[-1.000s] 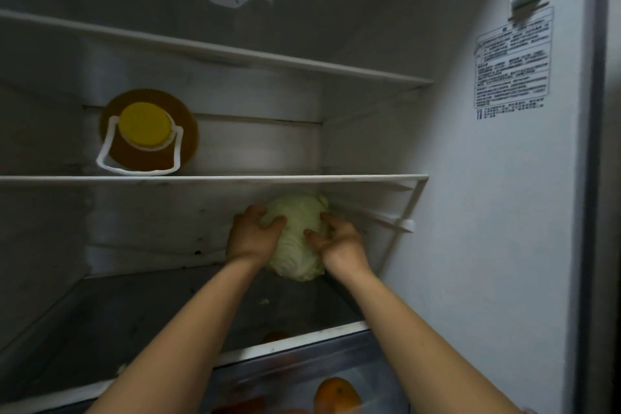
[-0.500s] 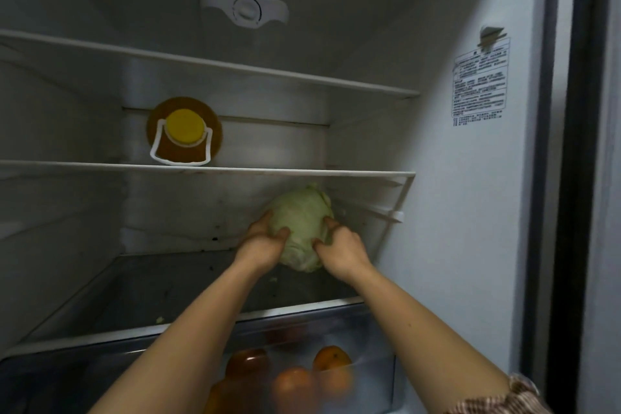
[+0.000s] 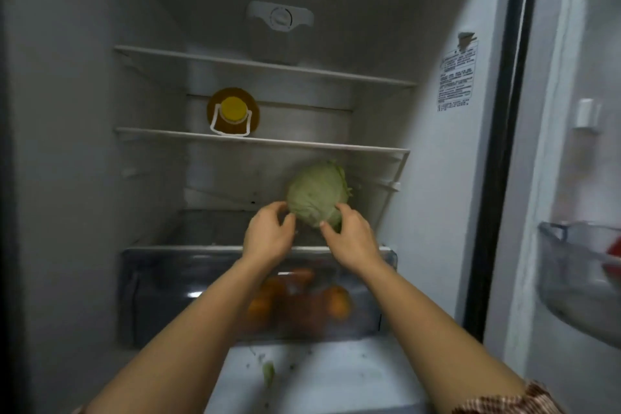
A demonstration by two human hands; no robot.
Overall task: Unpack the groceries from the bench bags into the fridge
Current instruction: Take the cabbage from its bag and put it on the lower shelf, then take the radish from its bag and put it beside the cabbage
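Head view: yellow-capped bottle (image 3: 233,112) sits above cabbage (image 3: 317,197).

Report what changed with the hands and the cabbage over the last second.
Both hands gripped the cabbage a second ago. Now they have drawn back: the left hand has loosened at its left edge, the right hand still has fingers on its lower right side. The cabbage stays on the shelf above the drawer; the yellow-capped bottle and the oranges are unmoved.
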